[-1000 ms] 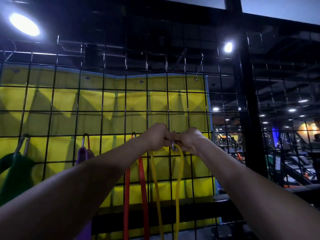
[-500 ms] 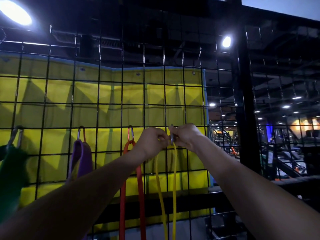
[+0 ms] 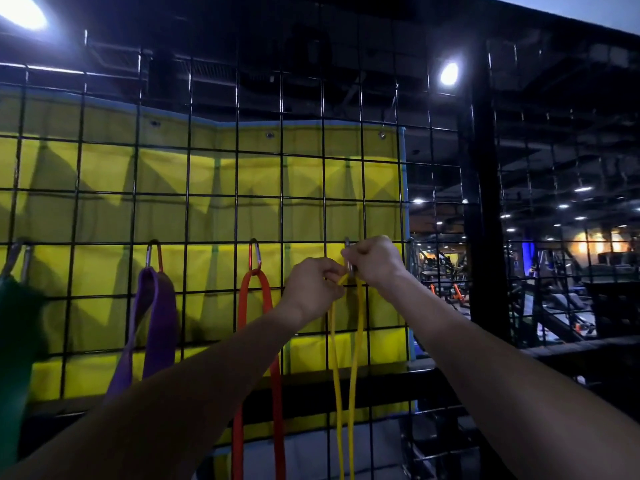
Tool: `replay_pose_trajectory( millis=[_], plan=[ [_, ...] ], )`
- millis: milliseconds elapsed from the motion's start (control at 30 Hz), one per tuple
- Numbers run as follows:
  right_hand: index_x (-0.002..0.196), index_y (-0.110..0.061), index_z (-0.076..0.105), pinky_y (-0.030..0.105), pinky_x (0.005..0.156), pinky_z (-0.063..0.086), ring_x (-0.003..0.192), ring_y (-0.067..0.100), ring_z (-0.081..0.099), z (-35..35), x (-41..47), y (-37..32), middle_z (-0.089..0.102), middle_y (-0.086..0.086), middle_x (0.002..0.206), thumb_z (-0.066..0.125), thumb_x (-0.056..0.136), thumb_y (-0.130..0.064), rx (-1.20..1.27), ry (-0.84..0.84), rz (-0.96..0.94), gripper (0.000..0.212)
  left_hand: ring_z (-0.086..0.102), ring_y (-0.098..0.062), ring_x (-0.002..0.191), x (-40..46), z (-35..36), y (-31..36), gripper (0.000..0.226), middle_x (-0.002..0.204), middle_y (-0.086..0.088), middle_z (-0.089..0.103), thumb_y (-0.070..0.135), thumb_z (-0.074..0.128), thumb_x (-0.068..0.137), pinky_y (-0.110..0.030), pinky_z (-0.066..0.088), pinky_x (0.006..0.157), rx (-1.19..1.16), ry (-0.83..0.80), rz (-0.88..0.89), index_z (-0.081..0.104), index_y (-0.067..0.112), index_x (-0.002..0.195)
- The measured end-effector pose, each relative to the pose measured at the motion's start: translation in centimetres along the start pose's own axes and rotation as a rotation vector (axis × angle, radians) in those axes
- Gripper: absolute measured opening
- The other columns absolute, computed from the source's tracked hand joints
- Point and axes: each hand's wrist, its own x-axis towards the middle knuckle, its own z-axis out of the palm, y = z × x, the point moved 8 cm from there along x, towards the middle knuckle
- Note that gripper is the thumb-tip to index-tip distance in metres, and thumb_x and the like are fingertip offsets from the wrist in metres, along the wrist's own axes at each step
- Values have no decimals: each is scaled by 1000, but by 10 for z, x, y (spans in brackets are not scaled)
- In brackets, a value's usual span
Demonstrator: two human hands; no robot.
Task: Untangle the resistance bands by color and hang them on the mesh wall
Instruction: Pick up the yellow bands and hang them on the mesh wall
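Observation:
A black mesh wall (image 3: 214, 195) fills the view, with a yellow mat behind it. A thin yellow band (image 3: 346, 375) hangs down from a silver carabiner (image 3: 347, 252) clipped on the mesh. My left hand (image 3: 311, 289) pinches the top of the yellow band just below the carabiner. My right hand (image 3: 374, 259) grips the carabiner from the right. To the left a red band (image 3: 258, 341) hangs from a red carabiner (image 3: 254, 252). A purple band (image 3: 152, 320) hangs from another carabiner (image 3: 154, 254). A green band (image 3: 17, 341) hangs at the far left edge.
A thick black post (image 3: 485, 202) stands right of the mesh panel. Beyond it, gym machines (image 3: 446, 289) show dimly in a dark hall. A black horizontal bar (image 3: 311, 389) crosses behind the bands low down. Bright ceiling lamps (image 3: 449, 73) glare above.
The view has shifted, so the hooks and bands now sit further right and higher. Both hands stay together at the silver carabiner with the yellow band.

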Motion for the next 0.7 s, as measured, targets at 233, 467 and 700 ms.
replay_pose_trajectory(
  millis=[233, 467, 700],
  plan=[
    [100, -5, 70, 21, 66, 43, 81, 14, 59, -6, -29, 9, 65, 2, 83, 66, 84, -15, -36, 56, -153, 19, 58, -12, 69, -18, 8, -21, 41, 78, 3, 57, -4, 65, 78, -23, 48, 65, -184, 4, -83, 58, 9, 116],
    [107, -6, 61, 17, 69, 43, 85, 15, 58, 3, -76, 52, 56, -3, 88, 68, 82, -14, -61, 112, -124, 27, 60, -4, 64, -61, 26, -41, 37, 82, -4, 60, -1, 63, 81, -7, 39, 48, -188, 0, -85, 54, 7, 116],
    [102, -5, 64, 10, 51, 36, 84, 20, 60, 16, -99, 89, 59, 2, 82, 63, 82, -9, -158, -13, 4, 20, 60, -3, 71, -95, 38, -49, 25, 90, -5, 56, -1, 61, 84, -7, 44, 57, -198, -35, -83, 57, 3, 108]
  ],
)
